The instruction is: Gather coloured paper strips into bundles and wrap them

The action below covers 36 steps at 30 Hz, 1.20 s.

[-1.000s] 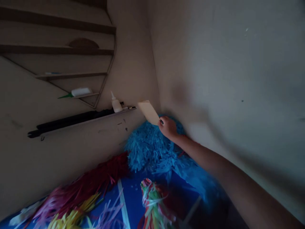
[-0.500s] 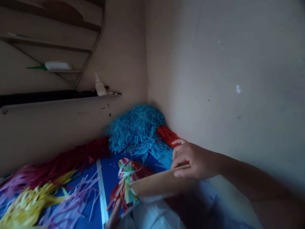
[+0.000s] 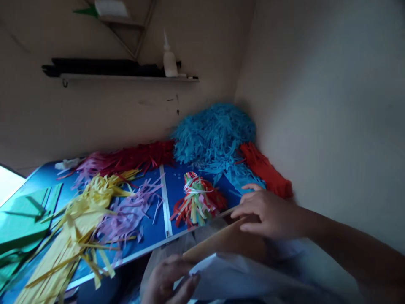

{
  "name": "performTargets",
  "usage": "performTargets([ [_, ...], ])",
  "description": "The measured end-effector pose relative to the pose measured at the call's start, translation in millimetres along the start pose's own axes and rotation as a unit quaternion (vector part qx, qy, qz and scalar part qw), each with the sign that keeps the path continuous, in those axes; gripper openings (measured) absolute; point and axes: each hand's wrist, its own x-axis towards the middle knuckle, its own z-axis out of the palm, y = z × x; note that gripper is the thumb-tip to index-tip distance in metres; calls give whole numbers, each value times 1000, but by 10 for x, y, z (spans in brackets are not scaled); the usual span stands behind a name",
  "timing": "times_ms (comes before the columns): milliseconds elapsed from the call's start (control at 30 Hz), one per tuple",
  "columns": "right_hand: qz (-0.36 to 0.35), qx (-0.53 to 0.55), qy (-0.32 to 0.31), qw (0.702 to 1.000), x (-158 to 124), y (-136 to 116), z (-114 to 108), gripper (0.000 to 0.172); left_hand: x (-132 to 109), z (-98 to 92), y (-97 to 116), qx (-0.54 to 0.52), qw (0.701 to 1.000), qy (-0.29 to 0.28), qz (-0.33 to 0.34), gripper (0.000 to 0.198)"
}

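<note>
My left hand [image 3: 171, 278], at the bottom centre and slightly blurred, is closed on the edge of a thin white sheet [image 3: 228, 272]; whether it is paper or plastic I cannot tell. My right hand [image 3: 265, 211] has its thumb and fingers bent around the upper edge of a brown cardboard-like piece [image 3: 224, 240]. This piece slopes down toward my left hand, and the white sheet covers its lower part. Just beyond it on the blue table [image 3: 177, 219] stands a multicoloured paper-strip tassel [image 3: 196, 194] tied with white string.
Blue fringed paper [image 3: 215, 131] is heaped in the corner, beside red fringe [image 3: 268, 169]. Dark red and pink fringe [image 3: 136, 156], yellow strips [image 3: 95, 194], purple strips [image 3: 126, 215] and green sheets [image 3: 25, 219] lie leftward. A wall shelf [image 3: 126, 77] carries a white bottle [image 3: 170, 63].
The view has tilted down and turned left, bringing more of the table into sight. My left hand has come into view at the white sheet. My right hand remains at the brown piece.
</note>
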Motion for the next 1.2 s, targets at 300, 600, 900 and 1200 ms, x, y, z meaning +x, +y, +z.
performTargets([
  [300, -129, 49, -155, 978, 612, -299, 327, 16, -6, 123, 130, 11, 999, -35, 27, 19],
  [600, -244, 22, -6, 970, 640, -163, 695, 15, -22, 120, 120, -103, 990, -53, -77, 22],
  [900, -312, 47, 31, 949, 741, 16, 777, 31, 59, 78, 157, -131, 977, -118, -122, 30],
  [1200, -135, 359, -25, 923, 939, 69, 699, 32, 102, 67, 44, -181, 962, -83, -188, 41],
])
